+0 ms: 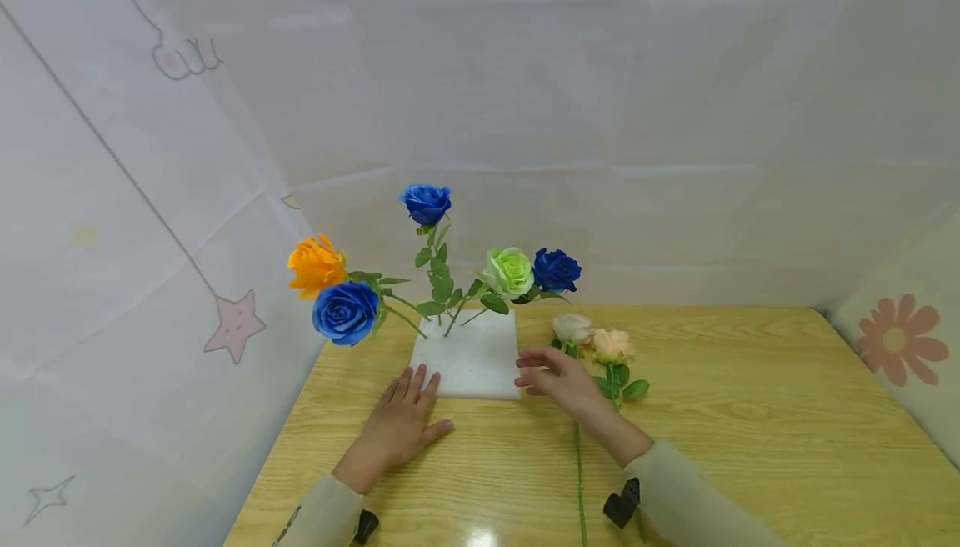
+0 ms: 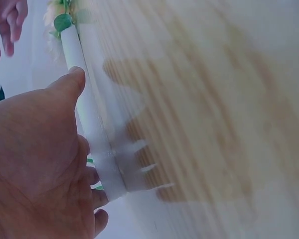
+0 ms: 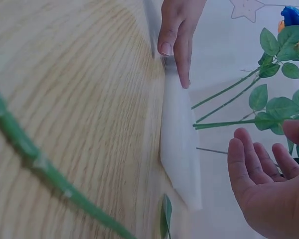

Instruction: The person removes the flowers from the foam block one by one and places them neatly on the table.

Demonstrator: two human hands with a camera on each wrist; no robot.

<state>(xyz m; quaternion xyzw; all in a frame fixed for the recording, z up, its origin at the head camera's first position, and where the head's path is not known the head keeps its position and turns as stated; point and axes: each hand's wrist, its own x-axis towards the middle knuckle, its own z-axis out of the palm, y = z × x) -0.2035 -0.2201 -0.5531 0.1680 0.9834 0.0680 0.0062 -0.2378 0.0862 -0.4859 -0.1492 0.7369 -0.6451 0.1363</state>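
Note:
A white foam block (image 1: 480, 368) lies on the table, with several rose stems standing in its back part. My left hand (image 1: 401, 426) rests at the block's near left corner, fingers straight and spread, fingertips on its edge. Over the block's right edge hovers my right hand (image 1: 558, 380), fingers loosely bent with nothing between them. Standing in the block are an orange rose (image 1: 317, 267), a blue rose (image 1: 345, 313) leaning left, a taller blue rose (image 1: 426, 204), a light green rose (image 1: 509, 273) and a dark blue rose (image 1: 556, 270) leaning right.
Right of the block, a cream rose (image 1: 573, 328) and a peach rose (image 1: 613, 346) lie on the wooden table (image 1: 750, 422), their long stems running toward the front edge under my right arm. Pale printed cloth (image 1: 675, 113) hangs behind and along both sides.

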